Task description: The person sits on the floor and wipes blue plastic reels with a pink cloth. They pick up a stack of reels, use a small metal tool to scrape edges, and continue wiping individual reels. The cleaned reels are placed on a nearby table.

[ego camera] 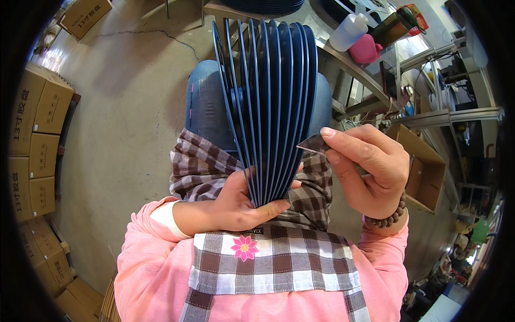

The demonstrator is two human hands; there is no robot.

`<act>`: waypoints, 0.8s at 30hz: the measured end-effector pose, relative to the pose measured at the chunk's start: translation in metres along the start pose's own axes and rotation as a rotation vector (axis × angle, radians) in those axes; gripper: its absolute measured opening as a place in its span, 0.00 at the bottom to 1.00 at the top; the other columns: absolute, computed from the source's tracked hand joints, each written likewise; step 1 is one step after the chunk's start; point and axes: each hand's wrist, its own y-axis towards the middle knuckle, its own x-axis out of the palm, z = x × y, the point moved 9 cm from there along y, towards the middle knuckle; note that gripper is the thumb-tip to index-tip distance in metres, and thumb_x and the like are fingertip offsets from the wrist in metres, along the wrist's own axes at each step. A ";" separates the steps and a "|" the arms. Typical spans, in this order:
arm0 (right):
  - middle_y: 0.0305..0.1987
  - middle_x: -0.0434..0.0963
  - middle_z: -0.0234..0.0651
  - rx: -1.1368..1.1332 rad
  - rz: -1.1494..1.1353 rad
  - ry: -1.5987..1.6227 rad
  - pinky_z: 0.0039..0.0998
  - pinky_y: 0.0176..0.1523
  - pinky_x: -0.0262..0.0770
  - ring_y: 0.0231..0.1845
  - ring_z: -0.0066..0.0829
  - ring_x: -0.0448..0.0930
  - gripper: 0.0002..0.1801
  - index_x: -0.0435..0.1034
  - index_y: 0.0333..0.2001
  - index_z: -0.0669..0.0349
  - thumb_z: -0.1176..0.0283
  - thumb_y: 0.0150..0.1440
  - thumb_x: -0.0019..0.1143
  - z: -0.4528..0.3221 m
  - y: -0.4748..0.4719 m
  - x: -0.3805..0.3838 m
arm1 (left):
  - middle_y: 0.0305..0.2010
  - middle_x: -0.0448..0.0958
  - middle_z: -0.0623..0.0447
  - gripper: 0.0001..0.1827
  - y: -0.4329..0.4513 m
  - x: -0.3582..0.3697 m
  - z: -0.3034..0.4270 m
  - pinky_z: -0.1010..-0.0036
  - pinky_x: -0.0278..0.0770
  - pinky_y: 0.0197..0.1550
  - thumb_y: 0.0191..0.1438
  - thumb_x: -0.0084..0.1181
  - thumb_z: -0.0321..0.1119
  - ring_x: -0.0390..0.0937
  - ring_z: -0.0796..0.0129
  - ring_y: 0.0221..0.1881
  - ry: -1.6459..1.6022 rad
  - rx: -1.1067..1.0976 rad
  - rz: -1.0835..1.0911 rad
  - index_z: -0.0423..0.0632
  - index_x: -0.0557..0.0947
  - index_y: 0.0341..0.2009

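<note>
Several thin blue discs point(273, 92) stand on edge in my lap, fanned apart at the far side and pressed together near me. My left hand point(245, 201) grips their near edges, thumb across the front and fingertips showing on the right side. Between the thumb and forefinger of my right hand point(366, 169) is a small dark blade point(314, 144) with a bright, pointed edge. Its tip lies at the right side of the disc stack; whether it touches the outermost disc I cannot tell.
Stacked cardboard boxes point(50, 100) line the left side. At upper right a metal-framed workbench point(354, 70) carries a white plastic bottle point(349, 32), a pink container point(365, 49) and a dark bottle point(394, 28). An open cardboard box point(426, 173) stands right of my right hand.
</note>
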 end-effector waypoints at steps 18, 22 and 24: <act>0.25 0.76 0.33 -0.092 -0.172 0.024 0.25 0.24 0.70 0.21 0.29 0.77 0.19 0.79 0.42 0.60 0.82 0.43 0.64 -0.011 -0.008 0.014 | 0.62 0.70 0.46 0.27 -0.002 0.000 0.005 0.71 0.68 0.61 0.55 0.57 0.20 0.71 0.64 0.61 0.215 0.006 -0.064 0.39 0.68 0.60; 0.26 0.77 0.35 -0.036 -0.042 0.036 0.23 0.25 0.71 0.22 0.27 0.78 0.18 0.78 0.44 0.63 0.85 0.47 0.62 -0.003 0.008 0.003 | 0.62 0.70 0.45 0.27 -0.002 0.000 -0.003 0.71 0.67 0.62 0.55 0.57 0.20 0.71 0.64 0.61 0.041 -0.008 0.001 0.39 0.68 0.60; 0.26 0.77 0.36 0.003 -0.004 0.032 0.22 0.24 0.70 0.22 0.28 0.78 0.16 0.78 0.44 0.63 0.84 0.49 0.62 0.002 0.015 0.003 | 0.62 0.69 0.45 0.27 -0.002 0.000 -0.003 0.71 0.67 0.62 0.55 0.57 0.20 0.71 0.64 0.61 0.018 -0.018 0.007 0.39 0.68 0.60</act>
